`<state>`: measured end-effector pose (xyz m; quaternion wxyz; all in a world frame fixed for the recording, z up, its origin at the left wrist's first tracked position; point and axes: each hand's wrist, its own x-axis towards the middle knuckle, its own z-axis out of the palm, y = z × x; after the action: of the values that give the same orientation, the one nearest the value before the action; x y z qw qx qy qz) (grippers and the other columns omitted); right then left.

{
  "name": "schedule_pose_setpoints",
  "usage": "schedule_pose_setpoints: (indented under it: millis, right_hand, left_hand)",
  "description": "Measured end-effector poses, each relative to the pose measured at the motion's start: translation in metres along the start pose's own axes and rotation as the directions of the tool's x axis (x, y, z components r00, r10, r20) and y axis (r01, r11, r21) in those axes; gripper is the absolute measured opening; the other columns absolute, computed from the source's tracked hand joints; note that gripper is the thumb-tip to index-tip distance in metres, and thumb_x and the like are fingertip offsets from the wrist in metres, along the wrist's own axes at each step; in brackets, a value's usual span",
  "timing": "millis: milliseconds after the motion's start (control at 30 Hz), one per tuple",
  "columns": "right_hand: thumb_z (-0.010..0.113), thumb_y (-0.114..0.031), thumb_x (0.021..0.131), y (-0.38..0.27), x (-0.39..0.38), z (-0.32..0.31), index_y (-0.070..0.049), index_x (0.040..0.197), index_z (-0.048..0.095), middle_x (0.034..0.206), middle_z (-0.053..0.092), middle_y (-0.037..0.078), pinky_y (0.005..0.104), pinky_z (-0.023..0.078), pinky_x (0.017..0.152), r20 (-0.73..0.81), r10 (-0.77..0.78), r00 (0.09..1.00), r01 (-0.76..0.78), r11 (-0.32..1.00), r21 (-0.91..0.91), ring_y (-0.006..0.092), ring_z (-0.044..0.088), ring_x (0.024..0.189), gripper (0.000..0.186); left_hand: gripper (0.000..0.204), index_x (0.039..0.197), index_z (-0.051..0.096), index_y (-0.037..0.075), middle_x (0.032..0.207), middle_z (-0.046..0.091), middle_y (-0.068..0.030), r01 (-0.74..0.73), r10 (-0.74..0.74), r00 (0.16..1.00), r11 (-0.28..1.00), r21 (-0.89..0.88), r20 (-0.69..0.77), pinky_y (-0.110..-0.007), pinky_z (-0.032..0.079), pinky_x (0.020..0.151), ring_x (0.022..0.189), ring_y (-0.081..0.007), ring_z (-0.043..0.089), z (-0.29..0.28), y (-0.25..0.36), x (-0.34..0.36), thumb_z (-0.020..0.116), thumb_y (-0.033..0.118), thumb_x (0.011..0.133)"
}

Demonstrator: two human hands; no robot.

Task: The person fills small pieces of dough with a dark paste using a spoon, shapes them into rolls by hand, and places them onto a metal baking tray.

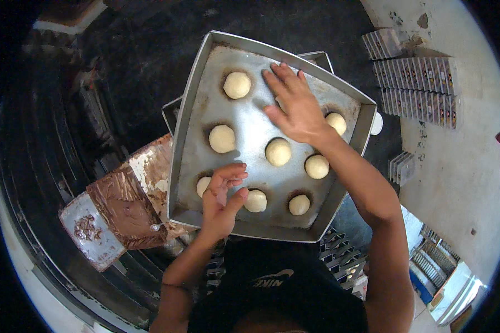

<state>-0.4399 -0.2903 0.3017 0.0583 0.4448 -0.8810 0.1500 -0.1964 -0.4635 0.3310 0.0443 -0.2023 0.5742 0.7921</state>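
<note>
Over dough tray [253, 127], left hand [221, 201] half-curled, right hand [295, 108] spread

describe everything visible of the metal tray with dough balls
The tray is broad, four-sided and grey, apparently metal, with raised walls and a shiny bottom marked by brown stains. It lies open side up, skewed in view, above another metal rim. At least eight dough balls rest on it; the right hand and left hand are over it, contact unclear.
</note>
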Motion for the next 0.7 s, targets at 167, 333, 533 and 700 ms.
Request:
schedule_pose_setpoints:
  millis: [167,333,533,700]
  right_hand:
    - [0.052,-0.032,0.106,-0.003,0.000,-0.011,0.000,0.137,0.060,0.137,0.063,0.024,0.0503,0.046,0.111,0.170,0.357,0.919,-0.391,0.752,0.530,0.0409,0.060,0.129,0.045]
    - [0.055,-0.033,0.104,0.000,0.002,0.004,-0.003,0.140,0.059,0.138,0.062,0.025,0.0485,0.042,0.114,-0.014,0.104,0.994,-0.099,0.977,0.189,0.0398,0.056,0.132,0.048]
    - [0.065,-0.028,0.098,0.052,-0.071,-0.065,0.000,0.122,0.067,0.112,0.070,0.025,0.0486,0.056,0.088,0.079,0.406,0.911,-0.413,0.899,0.147,0.0441,0.070,0.098,0.037]
    - [0.082,-0.017,0.084,-0.008,-0.120,-0.063,0.001,0.103,0.061,0.101,0.070,0.027,0.0467,0.057,0.080,-0.030,0.520,0.854,-0.487,0.818,0.306,0.0413,0.072,0.089,0.034]
  left_hand:
    - [0.045,0.137,0.057,0.002,0.140,0.061,-0.0137,-0.001,-0.001,0.999,0.999,0.034,0.053,-0.040,0.043,0.109,0.126,-0.0244,0.060,-0.002,0.013,0.005,0.068,0.017,0.096]
    - [0.043,0.135,0.058,0.001,0.138,0.062,-0.0134,-0.018,0.014,0.998,0.998,0.053,0.068,-0.040,0.044,0.109,0.125,-0.0241,0.061,0.006,0.016,0.015,0.067,0.016,0.096]
    - [0.037,0.132,0.059,0.001,0.135,0.061,-0.0106,-0.105,0.105,0.994,0.994,0.006,0.032,-0.040,0.043,0.108,0.123,-0.0219,0.060,0.020,0.016,-0.008,0.067,0.007,0.096]
    - [0.033,0.130,0.059,0.000,0.131,0.062,-0.0116,-0.292,0.289,0.954,0.956,-0.021,-0.082,-0.037,0.045,0.107,0.122,-0.0228,0.060,0.083,-0.005,-0.021,0.064,0.004,0.098]
